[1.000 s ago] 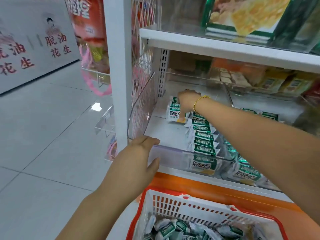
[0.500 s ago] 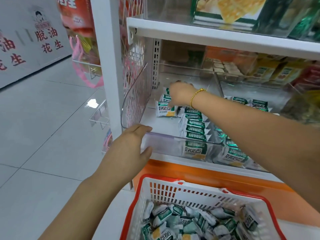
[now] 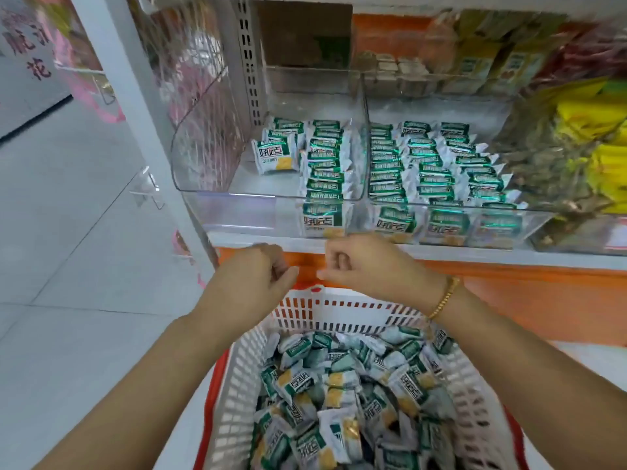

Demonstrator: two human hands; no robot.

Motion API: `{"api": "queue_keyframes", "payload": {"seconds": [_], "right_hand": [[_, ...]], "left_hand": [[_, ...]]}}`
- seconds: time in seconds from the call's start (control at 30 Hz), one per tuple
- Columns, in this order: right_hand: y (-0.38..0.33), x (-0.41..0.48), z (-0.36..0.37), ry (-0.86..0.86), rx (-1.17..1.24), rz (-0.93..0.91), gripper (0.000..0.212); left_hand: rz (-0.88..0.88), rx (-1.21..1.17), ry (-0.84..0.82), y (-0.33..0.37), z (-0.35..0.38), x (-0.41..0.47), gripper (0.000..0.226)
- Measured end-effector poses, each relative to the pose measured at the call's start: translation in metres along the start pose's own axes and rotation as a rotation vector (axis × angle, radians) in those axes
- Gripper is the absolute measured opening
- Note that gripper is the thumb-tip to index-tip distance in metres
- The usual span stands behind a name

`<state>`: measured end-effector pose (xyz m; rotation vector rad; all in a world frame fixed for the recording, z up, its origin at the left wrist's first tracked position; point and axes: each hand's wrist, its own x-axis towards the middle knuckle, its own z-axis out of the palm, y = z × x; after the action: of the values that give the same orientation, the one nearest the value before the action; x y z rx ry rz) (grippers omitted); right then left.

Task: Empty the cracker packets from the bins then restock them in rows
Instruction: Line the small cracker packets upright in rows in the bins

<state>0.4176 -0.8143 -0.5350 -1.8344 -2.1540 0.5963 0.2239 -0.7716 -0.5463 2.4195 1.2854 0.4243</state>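
Quick update from us: both hands are down in front of the shelf, hovering over the far rim of the basket [image 3: 237, 385]. Our left hand [image 3: 252, 278] has its fingers curled in and its thumb poking toward the other one. Our right hand [image 3: 368, 266] is curled the same way, with a gold bracelet [image 3: 444, 296] on the wrist. Neither seems to have anything in it, and the two thumbs are close but not touching.

The cracker packets are in three spots. A big jumble of loose packets [image 3: 339, 385] sits in the basket right below our arms. In the left bin [image 3: 244, 178] there's one full row [image 3: 326, 164] running front to back along the right side. A short stack [image 3: 276, 147] sits at the back, and the rest of that bin's floor is bare. The right bin [image 3: 441, 110] has three rows [image 3: 437, 164] filling it.

Stuff in the way:
- The clear front wall [image 3: 244, 215] of the bins stands between our hands and the packets.
- A clear divider [image 3: 364, 130] splits the two bins.
- The white shelf edge [image 3: 441, 252] and the orange panel [image 3: 543, 300] sit just behind our knuckles.

Yellow bags [image 3: 597, 147] crowd the right side, blurry boxes [image 3: 492, 69] line the back, and a white post [image 3: 135, 113] stands on the left.
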Motion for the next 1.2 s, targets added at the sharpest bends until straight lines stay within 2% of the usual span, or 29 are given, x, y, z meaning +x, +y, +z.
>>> {"api": "queue_keyframes", "payload": {"seconds": [0.07,0.17,0.27,0.33,0.43,0.53,0.6,0.63,0.7,0.73,0.9,1.0,1.03,1.13,1.2], "right_hand": [[0.031,-0.012,0.042,-0.135,0.039,0.112,0.018],[0.075,-0.027,0.102,-0.328,0.144,0.302,0.024],[0.104,-0.044,0.152,-0.42,0.232,0.439,0.033],[0.112,-0.055,0.178,-0.46,0.3,0.5,0.042],[0.115,-0.068,0.202,-0.544,0.379,0.557,0.085],[0.114,-0.071,0.217,-0.428,0.502,0.602,0.1],[0.114,-0.071,0.224,-0.421,0.497,0.662,0.098],[0.113,-0.072,0.226,-0.457,0.493,0.677,0.088],[0.11,-0.071,0.227,-0.529,0.483,0.654,0.05],[0.108,-0.072,0.227,-0.529,0.49,0.633,0.043],[0.099,-0.072,0.229,-0.427,0.637,0.576,0.055],[0.105,-0.067,0.222,-0.365,0.745,0.628,0.046],[0.107,-0.064,0.216,-0.339,0.82,0.651,0.049],[0.102,-0.057,0.187,-0.281,1.095,0.684,0.084],[0.093,-0.053,0.168,-0.249,1.202,0.625,0.087]], "left_hand": [[-0.076,-0.04,-0.143,-0.001,0.034,-0.006,0.031],[-0.205,-0.033,-0.355,-0.011,0.088,-0.026,0.007],[-0.321,0.09,-0.563,-0.029,0.13,-0.048,0.031],[-0.437,0.064,-0.578,-0.04,0.148,-0.059,0.037],[-0.618,-0.071,-0.529,-0.051,0.175,-0.076,0.048],[-0.676,-0.139,-0.533,-0.048,0.2,-0.095,0.052],[-0.649,-0.131,-0.565,-0.045,0.215,-0.105,0.056],[-0.635,-0.123,-0.575,-0.044,0.219,-0.108,0.056],[-0.602,-0.097,-0.566,-0.042,0.222,-0.11,0.047],[-0.583,-0.085,-0.558,-0.04,0.222,-0.11,0.043],[-0.61,-0.129,-0.555,-0.038,0.22,-0.11,0.045],[-0.785,-0.333,-0.468,-0.035,0.213,-0.107,0.053],[-0.849,-0.437,-0.444,-0.032,0.209,-0.105,0.056],[-0.985,-0.943,-0.389,-0.02,0.194,-0.096,0.056],[-1.027,-1.237,-0.278,-0.007,0.183,-0.087,0.056]]}}
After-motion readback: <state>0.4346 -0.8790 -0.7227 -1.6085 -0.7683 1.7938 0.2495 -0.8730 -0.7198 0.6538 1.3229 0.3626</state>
